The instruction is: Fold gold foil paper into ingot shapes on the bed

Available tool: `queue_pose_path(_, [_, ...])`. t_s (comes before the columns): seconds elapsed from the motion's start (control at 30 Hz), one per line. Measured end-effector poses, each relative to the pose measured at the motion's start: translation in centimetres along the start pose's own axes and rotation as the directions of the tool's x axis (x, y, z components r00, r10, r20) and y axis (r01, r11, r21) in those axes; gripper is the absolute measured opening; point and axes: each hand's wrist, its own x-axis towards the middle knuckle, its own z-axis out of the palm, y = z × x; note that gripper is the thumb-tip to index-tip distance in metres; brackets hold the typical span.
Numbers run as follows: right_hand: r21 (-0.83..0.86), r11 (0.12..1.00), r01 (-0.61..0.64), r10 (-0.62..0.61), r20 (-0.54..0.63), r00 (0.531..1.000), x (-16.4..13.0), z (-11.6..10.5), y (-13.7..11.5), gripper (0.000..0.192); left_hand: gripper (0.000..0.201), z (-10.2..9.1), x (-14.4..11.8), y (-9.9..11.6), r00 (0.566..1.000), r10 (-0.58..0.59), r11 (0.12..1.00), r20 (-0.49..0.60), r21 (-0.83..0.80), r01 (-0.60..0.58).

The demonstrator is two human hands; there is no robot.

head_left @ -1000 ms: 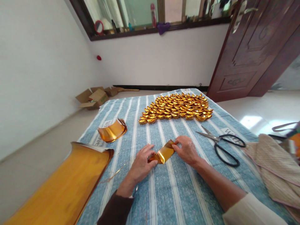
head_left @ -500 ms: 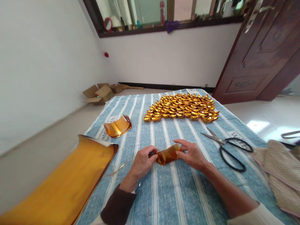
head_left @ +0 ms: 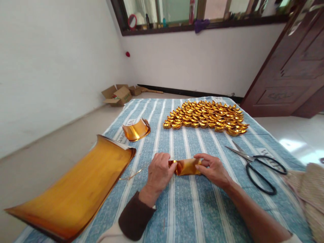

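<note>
Gold foil piece point(head_left: 186, 166) is pinched at its ends by left hand point(head_left: 159, 172) and right hand point(head_left: 214, 168); thin foil could be torn or creased crooked if pulled unevenly.

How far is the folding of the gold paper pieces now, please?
Done: a large group of folded gold pieces lies in rows at the far end of the striped cloth. In hand: the left hand and right hand each pinch an end of one gold sheet, partly folded. Left: a small stack of cut sheets and a big gold sheet stack unfolded.
</note>
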Motion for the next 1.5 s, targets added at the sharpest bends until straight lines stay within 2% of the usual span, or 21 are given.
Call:
queue_pose_path(0.1, [0.002, 1.000, -0.014, 0.014, -0.070, 0.997, 0.1, 0.3, 0.1, 0.034, 0.008, -0.1, -0.6, 0.5, 1.000, 0.008, 1.000, 0.008, 0.026, -0.008])
queue_pose_path(0.3, [-0.008, 0.999, -0.041, 0.039, -0.181, 0.983, -0.1, 1.1, 0.4, 0.033, 0.016, 0.4, -0.9, 1.0, 0.992, 0.109, 0.990, 0.060, -0.101, -0.102])
queue_pose_path(0.4, [-0.016, 0.999, -0.039, 0.036, -0.165, 0.986, -0.4, 1.6, 0.3, 0.030, 0.011, 0.8, -0.9, 1.0, 0.991, 0.111, 0.984, 0.070, -0.149, -0.099])
queue_pose_path(0.57, [-0.057, 0.998, -0.025, 0.020, -0.089, 0.996, -1.0, 1.7, 0.2, 0.019, 0.016, 1.8, -1.1, 0.5, 0.985, 0.145, 0.979, 0.087, -0.160, -0.130])
queue_pose_path(0.67, [-0.101, 0.995, 0.008, -0.011, -0.033, 0.999, -1.2, 1.3, -0.2, 0.022, 0.019, 2.3, -1.0, 0.3, 0.980, 0.183, 0.974, 0.084, -0.154, -0.168])
queue_pose_path(0.77, [-0.113, 0.993, 0.045, -0.033, 0.109, 0.993, -1.4, 0.7, -1.1, 0.021, 0.021, 2.4, -0.7, 0.1, 0.969, 0.221, 0.967, 0.111, -0.158, -0.202])
queue_pose_path(0.83, [-0.086, 0.990, 0.114, -0.090, 0.244, 0.966, -1.6, 0.4, -1.9, 0.016, 0.024, 2.4, -0.4, 0.1, 0.957, 0.260, 0.955, 0.130, -0.177, -0.236])
queue_pose_path(0.93, [-0.032, 0.966, 0.257, -0.222, 0.411, 0.884, -2.1, 0.4, -2.8, 0.016, 0.031, 2.3, 0.1, -0.2, 0.937, 0.315, 0.935, 0.150, -0.218, -0.279])
queue_pose_path(1.03, [-0.092, 0.904, 0.419, -0.341, 0.438, 0.832, -2.3, 0.6, -2.5, 0.022, 0.029, 2.3, 0.4, -0.3, 0.921, 0.344, 0.923, 0.181, -0.244, -0.297])
queue_pose_path(1.13, [-0.337, 0.718, 0.609, -0.507, 0.346, 0.789, -2.0, 0.7, -1.5, 0.022, 0.021, 2.3, 0.6, -0.2, 0.911, 0.358, 0.917, 0.207, -0.263, -0.301])
queue_pose_path(1.2, [-0.504, 0.574, 0.645, -0.583, 0.302, 0.754, -1.6, 0.7, -1.0, 0.021, 0.021, 2.2, 0.6, -0.1, 0.906, 0.366, 0.912, 0.212, -0.277, -0.303])
queue_pose_path(1.27, [-0.592, 0.490, 0.640, -0.616, 0.284, 0.734, -1.1, 0.7, -0.7, 0.024, 0.024, 2.1, 0.7, 0.0, 0.902, 0.375, 0.906, 0.216, -0.291, -0.307])
queue_pose_path(1.37, [-0.628, 0.448, 0.636, -0.623, 0.291, 0.726, -0.6, 0.8, -0.4, 0.032, 0.031, 1.9, 0.9, 0.1, 0.888, 0.398, 0.897, 0.231, -0.301, -0.324])
queue_pose_path(1.5, [-0.632, 0.455, 0.627, -0.591, 0.313, 0.744, -0.2, 1.3, 0.1, 0.035, 0.028, 2.1, 1.2, 0.0, 0.872, 0.429, 0.886, 0.234, -0.294, -0.357])
